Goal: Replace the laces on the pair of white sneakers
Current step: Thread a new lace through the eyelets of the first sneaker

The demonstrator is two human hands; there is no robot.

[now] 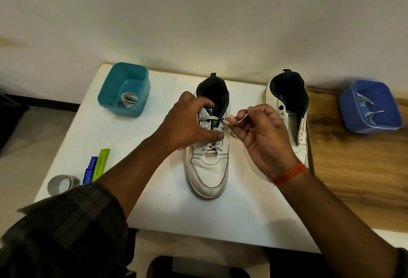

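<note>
The right hand (pixel 262 132) pinches the lace (pixel 239 119) — its eyelet lies just at nine o'clock; the left hand (pixel 189 118) grips the laced sneaker (pixel 207 167), toe at six.

The light is dim and warm, falling softly from above. The wall (pixel 198 12) reads as a dull cream that darkens toward the corners. Under the fingers (pixel 231 121) the white bench (pixel 154 200) is the brightest surface, with no hard glare. Faint, soft-edged shadows lie just below the forearms and beside the laced sneaker (pixel 207 167). The wide lens bends the bench edges outward. Near the fingers detail is fairly sharp; the dark sleeve (pixel 66 229) at the lower left is smeared and murky.
</note>
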